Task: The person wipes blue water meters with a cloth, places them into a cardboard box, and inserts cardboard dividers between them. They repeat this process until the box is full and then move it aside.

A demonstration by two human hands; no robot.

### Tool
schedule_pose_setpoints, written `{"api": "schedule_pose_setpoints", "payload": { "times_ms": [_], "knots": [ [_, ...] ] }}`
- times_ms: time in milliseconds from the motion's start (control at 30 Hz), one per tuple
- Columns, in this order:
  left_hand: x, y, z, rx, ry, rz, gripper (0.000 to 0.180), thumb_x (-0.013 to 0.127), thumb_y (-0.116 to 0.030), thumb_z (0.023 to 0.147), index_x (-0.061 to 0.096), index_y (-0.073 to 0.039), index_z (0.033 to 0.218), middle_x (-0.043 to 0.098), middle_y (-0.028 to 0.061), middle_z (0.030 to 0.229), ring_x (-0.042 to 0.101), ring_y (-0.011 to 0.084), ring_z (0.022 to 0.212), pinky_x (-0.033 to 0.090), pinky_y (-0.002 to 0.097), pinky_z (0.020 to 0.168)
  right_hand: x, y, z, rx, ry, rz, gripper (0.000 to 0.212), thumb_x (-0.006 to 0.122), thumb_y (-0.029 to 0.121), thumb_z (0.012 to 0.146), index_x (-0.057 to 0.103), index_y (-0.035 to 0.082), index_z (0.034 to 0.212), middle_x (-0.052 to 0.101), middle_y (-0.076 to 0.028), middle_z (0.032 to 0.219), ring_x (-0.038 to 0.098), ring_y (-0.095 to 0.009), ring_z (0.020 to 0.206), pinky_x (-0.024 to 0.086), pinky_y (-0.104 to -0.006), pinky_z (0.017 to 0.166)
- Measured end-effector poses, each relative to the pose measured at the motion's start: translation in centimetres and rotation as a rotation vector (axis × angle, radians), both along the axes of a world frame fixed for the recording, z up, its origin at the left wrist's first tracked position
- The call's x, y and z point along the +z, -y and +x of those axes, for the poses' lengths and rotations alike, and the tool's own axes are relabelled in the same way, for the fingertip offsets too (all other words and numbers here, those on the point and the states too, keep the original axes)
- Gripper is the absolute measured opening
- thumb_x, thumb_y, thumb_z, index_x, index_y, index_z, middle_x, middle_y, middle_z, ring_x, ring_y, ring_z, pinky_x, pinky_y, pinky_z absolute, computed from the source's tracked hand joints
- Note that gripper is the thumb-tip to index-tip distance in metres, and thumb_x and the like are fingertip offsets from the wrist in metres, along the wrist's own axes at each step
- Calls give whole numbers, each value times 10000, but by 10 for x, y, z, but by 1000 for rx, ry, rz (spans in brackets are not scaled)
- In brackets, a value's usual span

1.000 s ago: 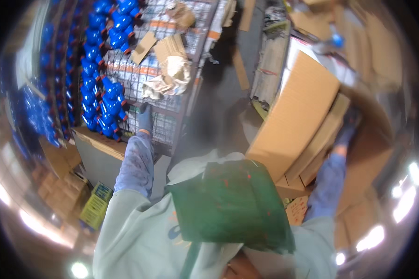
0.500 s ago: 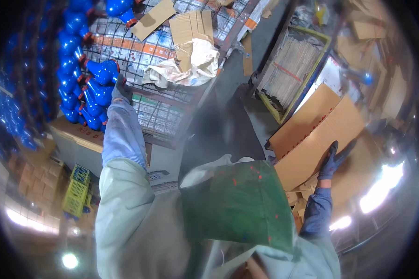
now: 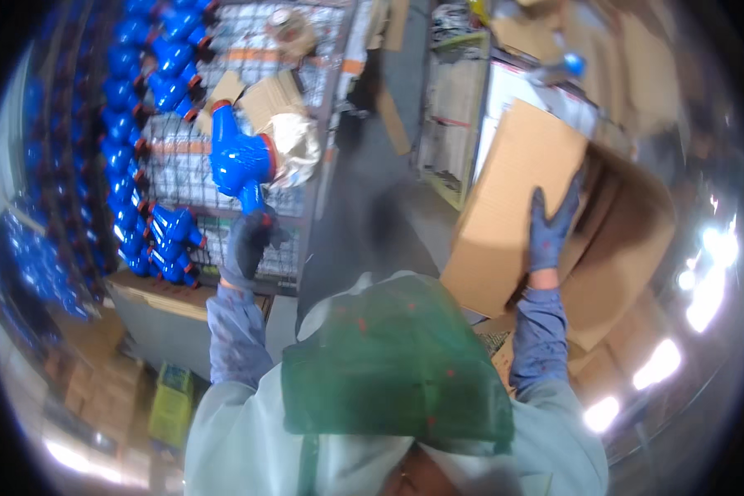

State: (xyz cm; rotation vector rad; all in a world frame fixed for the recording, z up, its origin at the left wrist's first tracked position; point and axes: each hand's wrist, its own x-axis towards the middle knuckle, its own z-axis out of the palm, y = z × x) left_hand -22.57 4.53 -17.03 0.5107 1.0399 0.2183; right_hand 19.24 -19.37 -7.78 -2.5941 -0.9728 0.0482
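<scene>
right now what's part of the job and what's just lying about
Likely job: blue part with red ends, in the left hand; cardboard box, touched by the right hand; rows of blue parts.

Seemingly lying about: crumpled pale sheet; flat cardboard pieces; yellow-green crate.

Mesh bench [image 3: 172, 131], ahead of the left hand [image 3: 246, 248]: blue fittings [image 3: 172, 58] in rows, forward-left of that hand; cardboard scraps [image 3: 266, 101] and crumpled wrap [image 3: 298, 142], farther forward. Grey floor [image 3: 339, 223], between left and right hand [image 3: 550, 227]: cardboard strip [image 3: 394, 122].
</scene>
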Motion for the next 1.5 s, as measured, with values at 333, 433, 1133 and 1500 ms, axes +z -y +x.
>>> {"api": "schedule_pose_setpoints", "payload": {
  "times_ms": [333, 433, 1133, 1500],
  "knots": [
    [186, 105, 233, -1051, 164, 1432, 534, 781, -137, 672, 522, 1, 1119, 578, 173, 989, 585, 330, 877, 463, 387, 789, 84, 28, -48, -428, -1430, 1426, 617, 556, 407, 893, 378, 35, 1352, 504, -110, 1272, 492, -241, 1180, 384, -394, 1023],
    [200, 112, 309, -1386, 591, 1579, 463, 711, -57, 638, 582, -36, 1083, 584, 158, 1066, 546, 374, 1009, 422, 432, 908, 85, 105, -36, -551, -1248, 1580, 663, 581, 451, 866, 389, 24, 1335, 548, -112, 1200, 537, -237, 1120, 414, -386, 996],
    [64, 353, 581, -2138, 62, 2431, 261, 533, -171, 845, 676, -129, 1059, 668, 106, 1079, 629, 297, 1015, 468, 460, 880, 118, 286, -62, -584, -736, 1512, 754, 772, 221, 707, 409, -34, 1317, 567, -124, 1219, 565, -247, 1098, 430, -389, 964],
    [14, 350, 527, -1857, 79, 2125, 359, 476, -263, 864, 638, -63, 1115, 617, 187, 1141, 559, 326, 1106, 392, 430, 978, 33, 186, 171, -265, 93, 212, 694, 596, 430, 835, 350, 125, 1408, 552, -245, 1192, 585, -398, 977, 481, -445, 830]
  ]
}}
